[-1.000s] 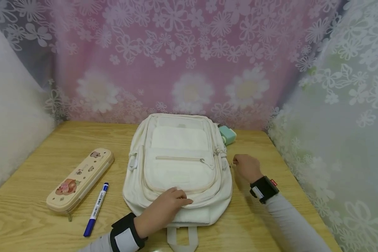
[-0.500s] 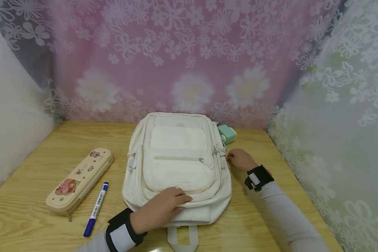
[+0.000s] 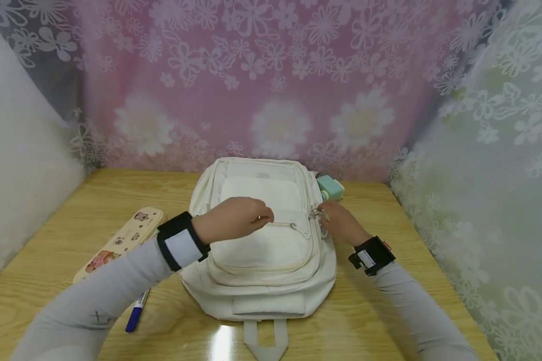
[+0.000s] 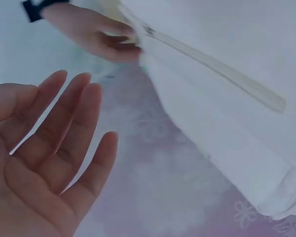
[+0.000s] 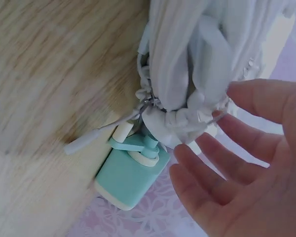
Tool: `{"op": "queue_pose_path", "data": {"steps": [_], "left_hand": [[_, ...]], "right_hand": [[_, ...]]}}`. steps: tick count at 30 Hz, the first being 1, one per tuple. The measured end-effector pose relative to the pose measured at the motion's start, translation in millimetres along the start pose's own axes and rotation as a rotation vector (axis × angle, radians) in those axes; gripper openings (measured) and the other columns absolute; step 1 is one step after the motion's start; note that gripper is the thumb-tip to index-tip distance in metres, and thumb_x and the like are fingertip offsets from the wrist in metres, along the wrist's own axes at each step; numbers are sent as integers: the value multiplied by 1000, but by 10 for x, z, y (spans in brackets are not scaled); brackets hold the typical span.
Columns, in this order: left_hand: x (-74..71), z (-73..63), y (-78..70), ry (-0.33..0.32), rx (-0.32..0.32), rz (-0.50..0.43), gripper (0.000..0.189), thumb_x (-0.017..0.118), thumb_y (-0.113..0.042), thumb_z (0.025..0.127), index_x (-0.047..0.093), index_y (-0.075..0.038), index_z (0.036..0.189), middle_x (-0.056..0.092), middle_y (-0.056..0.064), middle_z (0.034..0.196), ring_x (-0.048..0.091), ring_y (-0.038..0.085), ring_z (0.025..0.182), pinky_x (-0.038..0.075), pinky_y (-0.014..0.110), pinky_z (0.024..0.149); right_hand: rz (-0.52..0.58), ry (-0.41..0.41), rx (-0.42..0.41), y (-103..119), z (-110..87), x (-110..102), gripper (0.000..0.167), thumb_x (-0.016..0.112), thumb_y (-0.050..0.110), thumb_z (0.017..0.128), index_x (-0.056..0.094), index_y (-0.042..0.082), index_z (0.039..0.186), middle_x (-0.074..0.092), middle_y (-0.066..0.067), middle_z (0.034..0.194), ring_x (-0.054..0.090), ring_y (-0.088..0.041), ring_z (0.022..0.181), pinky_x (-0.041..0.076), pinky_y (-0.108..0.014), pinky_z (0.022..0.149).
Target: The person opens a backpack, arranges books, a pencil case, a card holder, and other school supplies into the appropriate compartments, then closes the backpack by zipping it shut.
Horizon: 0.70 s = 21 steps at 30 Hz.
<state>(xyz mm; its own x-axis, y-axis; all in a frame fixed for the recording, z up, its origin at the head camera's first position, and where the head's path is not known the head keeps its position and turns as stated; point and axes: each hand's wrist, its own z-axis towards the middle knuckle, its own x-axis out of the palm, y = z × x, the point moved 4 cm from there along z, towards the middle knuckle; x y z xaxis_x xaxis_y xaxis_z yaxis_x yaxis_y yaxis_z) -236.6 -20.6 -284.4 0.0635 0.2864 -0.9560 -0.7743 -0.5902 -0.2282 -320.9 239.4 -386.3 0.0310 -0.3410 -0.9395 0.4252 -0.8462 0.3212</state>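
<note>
A cream backpack (image 3: 262, 255) lies on the wooden table, its top handle (image 3: 280, 333) toward me. My left hand (image 3: 232, 218) is raised over its front panel, holding nothing; in the left wrist view its fingers (image 4: 91, 116) are spread and slightly bent. My right hand (image 3: 343, 223) is at the bag's right side by the zipper pulls (image 3: 315, 213). The right wrist view shows its thumb and index fingertip at the bag's edge with a gap between them, a small metallic piece right at the index fingertip. A mint-green bottle (image 5: 133, 177) sticks out beside the gathered side pocket (image 5: 180, 118).
To the left lies a cream pencil case (image 3: 137, 228) with printed bears, partly covered by my left sleeve. A blue-and-white marker (image 3: 134, 318) shows beneath that forearm. Floral curtains (image 3: 271, 100) close off the back and the right side. A drawstring end (image 5: 84, 140) hangs near the bottle.
My left hand has left the bag's near edge and moved up over the front panel. The right hand has shifted slightly up and left, to the zipper pulls.
</note>
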Motion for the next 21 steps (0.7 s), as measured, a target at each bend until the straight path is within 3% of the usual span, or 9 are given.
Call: {"op": "queue_pose_path", "data": {"steps": [6, 9, 12, 17, 21], "left_hand": [[123, 621, 293, 83, -20, 20, 22, 52, -14, 96, 69, -10, 109, 69, 4, 105, 65, 15, 93, 51, 29, 84], [318, 938, 347, 122, -13, 40, 25, 49, -14, 97, 67, -9, 113, 67, 4, 110, 63, 16, 99, 49, 29, 88], [526, 1201, 354, 152, -21, 123, 27, 50, -16, 97, 64, -13, 119, 64, 3, 118, 59, 19, 108, 48, 30, 91], [827, 1456, 303, 201, -25, 309, 34, 47, -19, 98, 55, -25, 130, 53, -4, 135, 49, 20, 124, 45, 35, 96], [985, 1531, 291, 257, -43, 396, 39, 42, -15, 100, 49, -32, 135, 47, -9, 141, 43, 17, 130, 40, 38, 103]], "right_hand": [[-158, -132, -97, 78, 45, 8, 11, 65, 7, 86, 63, -1, 94, 58, -15, 96, 56, -29, 89, 48, -39, 74], [-264, -227, -158, 113, -13, 5, 7, 70, 8, 81, 66, 3, 82, 61, -12, 88, 56, -29, 80, 47, -40, 68], [-374, -313, -192, 157, -56, -19, 9, 76, 11, 76, 68, 7, 75, 62, -9, 82, 55, -28, 73, 45, -41, 64], [-469, -341, -225, 226, -94, -38, 8, 73, 11, 79, 67, 8, 75, 59, -7, 69, 51, -25, 60, 44, -38, 58], [-482, -281, -167, 252, -97, -43, 7, 67, 10, 85, 65, 9, 77, 59, -5, 61, 43, -23, 53, 39, -36, 53]]}}
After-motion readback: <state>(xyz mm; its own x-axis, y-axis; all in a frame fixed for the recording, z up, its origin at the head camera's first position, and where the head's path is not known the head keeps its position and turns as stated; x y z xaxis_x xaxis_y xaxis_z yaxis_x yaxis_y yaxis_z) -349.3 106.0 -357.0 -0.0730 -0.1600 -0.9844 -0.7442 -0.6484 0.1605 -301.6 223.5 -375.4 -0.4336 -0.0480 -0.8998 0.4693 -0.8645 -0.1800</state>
